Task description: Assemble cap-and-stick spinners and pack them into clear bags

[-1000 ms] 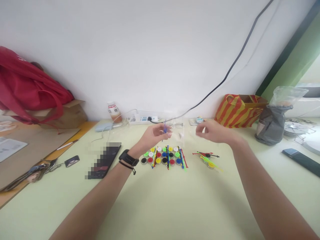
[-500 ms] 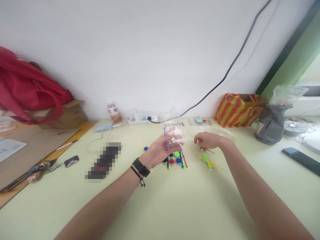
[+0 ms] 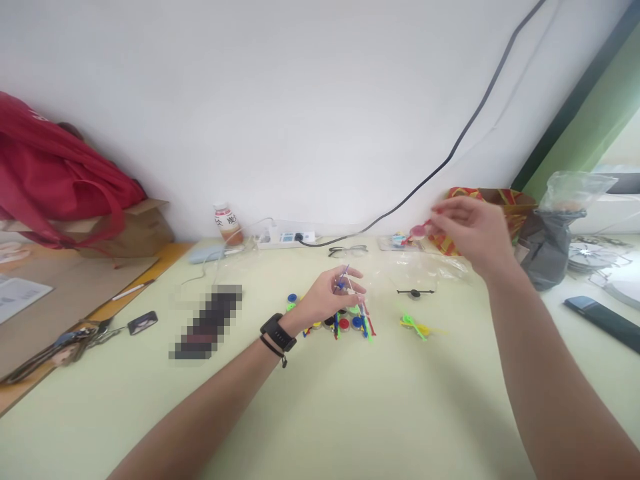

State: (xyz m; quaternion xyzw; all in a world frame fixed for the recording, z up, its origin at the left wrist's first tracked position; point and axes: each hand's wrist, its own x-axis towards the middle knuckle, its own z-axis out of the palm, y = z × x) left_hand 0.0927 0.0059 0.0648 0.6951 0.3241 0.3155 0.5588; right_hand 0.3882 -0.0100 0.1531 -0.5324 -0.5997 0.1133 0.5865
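My left hand (image 3: pixel 334 297), with a black watch at the wrist, is closed on a blue plastic spinner arrow (image 3: pixel 341 285) and a white spinner arrow (image 3: pixel 350 285). Under and beside it lie several coloured round discs and spinner arrows; a red disc (image 3: pixel 344 324) and a blue disc (image 3: pixel 357 322) show there. Raised at the right, my right hand (image 3: pixel 467 230) pinches a red spinner arrow (image 3: pixel 417 232) with a round middle. On the table below it lie a black spinner arrow (image 3: pixel 415 293), a green spinner arrow (image 3: pixel 413 325) and a yellow spinner arrow (image 3: pixel 425 330).
Eyeglasses (image 3: pixel 349 251) and a power strip (image 3: pixel 285 239) lie near the wall, with a bottle (image 3: pixel 228 225) to the left. Clear plastic film (image 3: pixel 443 268) spreads behind the black arrow. A striped bag (image 3: pixel 515 212), grey bag (image 3: pixel 543 247) and dark phone (image 3: pixel 603 323) are at the right.
My right hand has risen up and right from the table, lifting the red spinner arrow. The black arrow is now uncovered. My left hand has tilted and its fingers have drawn in.
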